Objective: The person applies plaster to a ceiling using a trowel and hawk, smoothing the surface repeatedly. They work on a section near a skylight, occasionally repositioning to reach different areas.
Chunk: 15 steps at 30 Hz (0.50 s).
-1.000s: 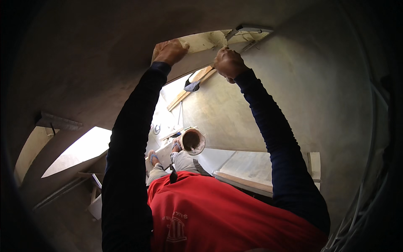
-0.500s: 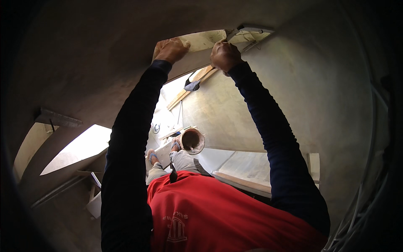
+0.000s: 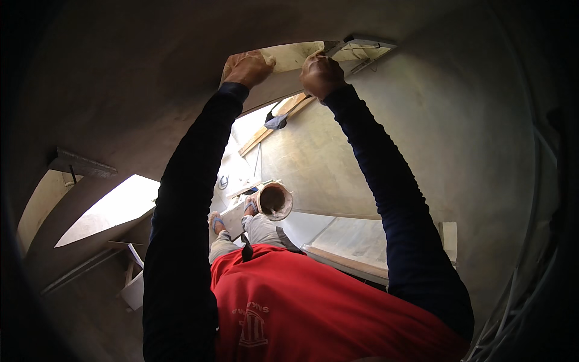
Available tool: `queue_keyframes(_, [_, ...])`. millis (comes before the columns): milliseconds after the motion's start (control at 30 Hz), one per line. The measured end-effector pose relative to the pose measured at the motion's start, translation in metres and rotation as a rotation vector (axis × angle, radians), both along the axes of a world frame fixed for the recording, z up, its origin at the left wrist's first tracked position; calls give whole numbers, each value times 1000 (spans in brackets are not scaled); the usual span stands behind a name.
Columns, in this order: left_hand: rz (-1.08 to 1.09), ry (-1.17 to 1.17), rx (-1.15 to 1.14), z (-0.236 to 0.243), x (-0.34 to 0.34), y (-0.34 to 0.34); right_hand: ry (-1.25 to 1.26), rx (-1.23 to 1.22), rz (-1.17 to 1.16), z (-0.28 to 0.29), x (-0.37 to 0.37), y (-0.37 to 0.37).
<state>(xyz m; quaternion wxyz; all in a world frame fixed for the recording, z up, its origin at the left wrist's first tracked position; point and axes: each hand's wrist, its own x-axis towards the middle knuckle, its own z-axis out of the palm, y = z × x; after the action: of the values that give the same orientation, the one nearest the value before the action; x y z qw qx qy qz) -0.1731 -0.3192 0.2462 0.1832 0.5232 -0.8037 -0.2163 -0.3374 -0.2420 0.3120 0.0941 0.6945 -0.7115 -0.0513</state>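
Both my arms reach up to a lit recess (image 3: pixel 292 57) in the plastered ceiling. My left hand (image 3: pixel 247 68) is at the recess's left end, its fingers curled and mostly turned away from view. Closed like a fist, my right hand (image 3: pixel 321 75) is at the recess's right part, beside a grey metal channel (image 3: pixel 369 41). Whatever either hand grips is hidden behind the knuckles. Between them runs the pale lower side (image 3: pixel 277 87) of the recess.
Below, my sandaled feet stand on a board (image 3: pixel 234 212) beside a plaster-smeared bucket (image 3: pixel 274 200). A wooden beam (image 3: pixel 256 140) with a dark cloth (image 3: pixel 276 122) lies farther off. A plastered wall (image 3: pixel 338 163) rises on the right; another metal channel (image 3: pixel 81 163) is at left.
My right hand has shifted and turned slightly at the recess. The left hand stays almost in place. The whole view has moved very little.
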Motion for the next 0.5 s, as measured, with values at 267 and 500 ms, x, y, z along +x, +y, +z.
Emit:
queue_keyframes(267, [-1,31,9,4,2,2,36,-15,-137,-5,10,6])
queue_keyframes(500, [-5,51,-14,3,0,2,56,65,-79,-13,9,6])
